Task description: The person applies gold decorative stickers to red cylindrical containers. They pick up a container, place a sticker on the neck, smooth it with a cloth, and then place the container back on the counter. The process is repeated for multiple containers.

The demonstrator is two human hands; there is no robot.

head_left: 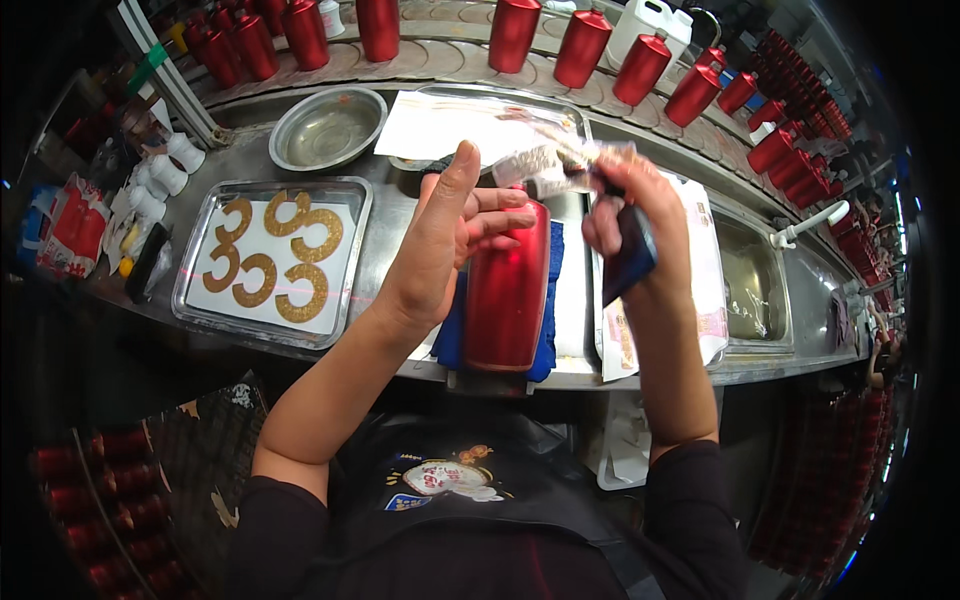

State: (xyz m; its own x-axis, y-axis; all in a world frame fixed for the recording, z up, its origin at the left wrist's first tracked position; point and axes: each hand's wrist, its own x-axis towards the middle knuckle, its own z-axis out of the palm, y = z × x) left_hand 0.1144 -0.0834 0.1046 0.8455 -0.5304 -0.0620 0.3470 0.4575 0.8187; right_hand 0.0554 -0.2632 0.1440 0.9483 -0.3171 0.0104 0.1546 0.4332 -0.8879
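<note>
Lying on a blue cloth (pixel 449 345) at the table's (pixel 395 270) front edge, one red bottle (pixel 506 300) is showing a smooth metallic sheen and broad, rounded sides. Two bare hands are working apart above it: the left hand (pixel 442 230) is holding nothing that I can see, its fingers spreading over the bottle's upper end, though I cannot tell whether they are touching; the right hand (pixel 650 200) is gripping one flat, dark blue tool (pixel 630 262) just to the right. Something pale and printed (pixel 528 165) is blurring beyond the bottle.

To the left, a rectangular metal tray (pixel 362 220) is holding six gold, speckled C-shaped pieces (pixel 305 293) on white lining. Behind it, one round metal bowl (pixel 281 128) is sitting, its contents unclear. White sheets (pixel 705 260) with pinkish print are lying right of the hands, before a metal sink (pixel 785 300). Farther back, more than ten red bottles (pixel 582 50) are standing along a curving, plated conveyor (pixel 440 58), with one white plastic jug (pixel 632 25) standing behind them.
</note>
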